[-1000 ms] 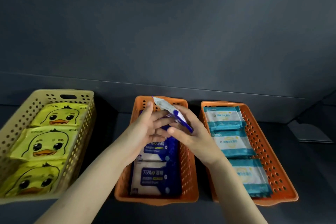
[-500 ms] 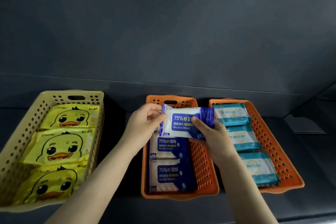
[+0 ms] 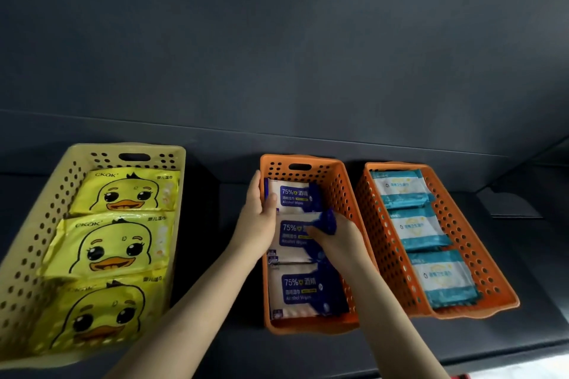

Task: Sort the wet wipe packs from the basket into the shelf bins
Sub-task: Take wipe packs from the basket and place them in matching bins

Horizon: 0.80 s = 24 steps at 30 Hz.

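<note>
While left hand point(image 3: 257, 218), right hand point(image 3: 335, 240) grip ends, blue pack point(image 3: 295, 195) lies between.

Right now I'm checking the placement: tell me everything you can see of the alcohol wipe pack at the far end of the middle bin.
The alcohol wipe pack is a soft white-and-dark-blue wrapper printed 75% and Alcohol Wipes. It lies face up at the far end of the middle orange bin, behind two matching packs. The left hand holds its left edge, thumb on top; the right hand pinches its crumpled blue right end.
</note>
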Motion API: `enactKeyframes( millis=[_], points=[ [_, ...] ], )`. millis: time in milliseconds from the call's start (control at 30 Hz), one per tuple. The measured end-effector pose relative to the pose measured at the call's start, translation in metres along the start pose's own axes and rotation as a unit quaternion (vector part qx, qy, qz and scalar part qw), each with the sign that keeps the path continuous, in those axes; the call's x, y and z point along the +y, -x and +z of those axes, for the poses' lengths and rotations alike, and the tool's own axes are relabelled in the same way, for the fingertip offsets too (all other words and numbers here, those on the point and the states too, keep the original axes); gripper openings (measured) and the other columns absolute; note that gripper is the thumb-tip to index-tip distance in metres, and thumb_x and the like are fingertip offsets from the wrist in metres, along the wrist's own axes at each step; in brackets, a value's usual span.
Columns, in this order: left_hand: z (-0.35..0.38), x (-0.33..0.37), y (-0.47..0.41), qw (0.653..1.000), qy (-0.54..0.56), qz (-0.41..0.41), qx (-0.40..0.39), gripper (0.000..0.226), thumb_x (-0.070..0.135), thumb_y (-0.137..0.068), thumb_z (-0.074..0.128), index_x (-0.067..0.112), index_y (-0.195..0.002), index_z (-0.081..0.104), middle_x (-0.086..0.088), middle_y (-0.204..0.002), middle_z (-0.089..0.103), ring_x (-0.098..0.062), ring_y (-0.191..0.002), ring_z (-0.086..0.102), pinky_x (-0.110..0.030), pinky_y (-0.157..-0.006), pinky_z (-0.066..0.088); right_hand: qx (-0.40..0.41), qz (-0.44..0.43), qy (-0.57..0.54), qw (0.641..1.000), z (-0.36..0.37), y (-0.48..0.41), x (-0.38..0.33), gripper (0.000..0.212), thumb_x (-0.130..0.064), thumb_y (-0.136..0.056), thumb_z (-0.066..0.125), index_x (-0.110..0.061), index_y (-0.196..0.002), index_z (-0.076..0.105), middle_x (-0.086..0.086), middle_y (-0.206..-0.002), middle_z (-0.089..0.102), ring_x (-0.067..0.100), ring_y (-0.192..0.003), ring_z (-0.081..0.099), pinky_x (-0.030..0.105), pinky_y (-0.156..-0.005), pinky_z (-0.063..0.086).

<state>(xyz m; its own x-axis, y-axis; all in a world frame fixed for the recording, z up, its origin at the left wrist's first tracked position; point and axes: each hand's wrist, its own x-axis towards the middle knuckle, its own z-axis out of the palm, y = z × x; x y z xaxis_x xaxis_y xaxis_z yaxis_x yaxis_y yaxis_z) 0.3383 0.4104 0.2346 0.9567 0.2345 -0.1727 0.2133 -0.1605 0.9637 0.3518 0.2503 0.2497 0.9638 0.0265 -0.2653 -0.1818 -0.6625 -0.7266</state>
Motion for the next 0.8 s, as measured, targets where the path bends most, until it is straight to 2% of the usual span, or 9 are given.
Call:
enactKeyframes(
  millis=[133, 200, 267, 300, 367, 433, 500, 667, 800],
  points=[
    [0.000, 0.001, 0.002, 1.000, 0.018, 0.004, 0.004, 0.059, 0.041, -0.101, 0.037, 0.031, -0.155, 0.012, 0.005, -0.153, 0.037, -0.015, -0.133, 0.045, -0.031, -0.104, 0.041, 0.005, 0.003, 0.012, 1.000, 0.002, -0.003, 0.001, 0.028, -0.022, -0.088, 0.068, -0.018, -0.116, 0.062, 0.002, -0.111, 0.070, 0.015, -0.093, 0.066, 0.023, -0.075, 0.050],
    [0.001, 0.001, 0.001, 1.000, 0.012, 0.001, 0.011, 0.059, 0.039, -0.102, 0.037, 0.030, -0.155, 0.013, 0.005, -0.153, 0.038, -0.016, -0.132, 0.047, -0.026, -0.098, 0.041, 0.028, -0.018, 0.093, 0.995, 0.005, -0.002, -0.001, 0.049, -0.024, -0.089, 0.067, -0.020, -0.134, 0.050, 0.003, -0.126, 0.063, 0.020, -0.107, 0.063, 0.027, -0.083, 0.049],
    [0.001, 0.002, 0.002, 1.000, 0.005, 0.000, 0.017, 0.057, 0.037, -0.103, 0.036, 0.030, -0.155, 0.013, 0.005, -0.153, 0.038, -0.016, -0.132, 0.047, -0.024, -0.095, 0.040, 0.071, -0.055, 0.258, 0.962, 0.007, 0.005, -0.006, 0.071, -0.033, -0.090, 0.064, -0.027, -0.150, 0.026, 0.002, -0.140, 0.048, 0.023, -0.118, 0.056, 0.032, -0.086, 0.049],
    [0.002, 0.003, 0.002, 1.000, 0.006, -0.002, 0.020, 0.057, 0.037, -0.103, 0.036, 0.030, -0.155, 0.013, 0.005, -0.153, 0.037, -0.016, -0.132, 0.047, -0.025, -0.096, 0.040, 0.106, -0.093, 0.323, 0.936, 0.009, 0.007, -0.006, 0.075, -0.038, -0.089, 0.065, -0.029, -0.151, 0.023, 0.002, -0.142, 0.044, 0.025, -0.123, 0.052, 0.035, -0.090, 0.049],
    [0.003, 0.002, 0.001, 1.000, 0.010, -0.004, 0.025, 0.056, 0.036, -0.103, 0.037, 0.030, -0.154, 0.014, 0.005, -0.153, 0.038, -0.016, -0.132, 0.047, -0.026, -0.099, 0.039, 0.137, -0.167, 0.374, 0.902, 0.012, 0.008, -0.005, 0.067, -0.042, -0.084, 0.069, -0.028, -0.144, 0.042, 0.002, -0.138, 0.048, 0.028, -0.126, 0.048, 0.042, -0.100, 0.043],
    [0.004, 0.002, 0.001, 1.000, 0.003, -0.004, 0.028, 0.056, 0.033, -0.104, 0.037, 0.029, -0.154, 0.014, 0.005, -0.152, 0.039, -0.016, -0.132, 0.047, -0.025, -0.098, 0.039, 0.062, -0.161, 0.328, 0.929, 0.015, 0.006, -0.003, 0.053, -0.042, -0.085, 0.068, -0.029, -0.134, 0.054, -0.003, -0.135, 0.049, 0.026, -0.126, 0.045, 0.041, -0.103, 0.040],
    [0.004, 0.003, 0.002, 1.000, -0.002, 0.000, 0.029, 0.056, 0.031, -0.104, 0.037, 0.028, -0.155, 0.014, 0.004, -0.152, 0.039, -0.016, -0.132, 0.047, -0.025, -0.099, 0.038, -0.027, -0.113, 0.247, 0.962, 0.016, 0.004, 0.002, 0.049, -0.039, -0.088, 0.066, -0.028, -0.134, 0.054, -0.004, -0.137, 0.047, 0.025, -0.127, 0.044, 0.037, -0.103, 0.041],
    [0.004, 0.004, 0.002, 1.000, 0.006, -0.009, 0.027, 0.055, 0.029, -0.104, 0.037, 0.028, -0.154, 0.015, 0.004, -0.153, 0.037, -0.016, -0.135, 0.043, -0.026, -0.104, 0.035, -0.041, -0.120, 0.232, 0.964, 0.018, 0.003, 0.004, 0.052, -0.043, -0.090, 0.062, -0.033, -0.139, 0.049, -0.001, -0.139, 0.043, 0.030, -0.124, 0.044, 0.038, -0.103, 0.041],
    [0.004, 0.005, 0.003, 1.000, 0.001, -0.006, 0.026, 0.054, 0.027, -0.105, 0.036, 0.026, -0.155, 0.015, 0.005, -0.151, 0.039, -0.012, -0.132, 0.045, -0.017, -0.094, 0.034, -0.054, -0.134, 0.277, 0.950, 0.025, 0.007, -0.001, 0.053, -0.041, -0.091, 0.061, -0.039, -0.141, 0.046, -0.003, -0.144, 0.039, 0.032, -0.126, 0.039, 0.040, -0.103, 0.039]
  ],
)
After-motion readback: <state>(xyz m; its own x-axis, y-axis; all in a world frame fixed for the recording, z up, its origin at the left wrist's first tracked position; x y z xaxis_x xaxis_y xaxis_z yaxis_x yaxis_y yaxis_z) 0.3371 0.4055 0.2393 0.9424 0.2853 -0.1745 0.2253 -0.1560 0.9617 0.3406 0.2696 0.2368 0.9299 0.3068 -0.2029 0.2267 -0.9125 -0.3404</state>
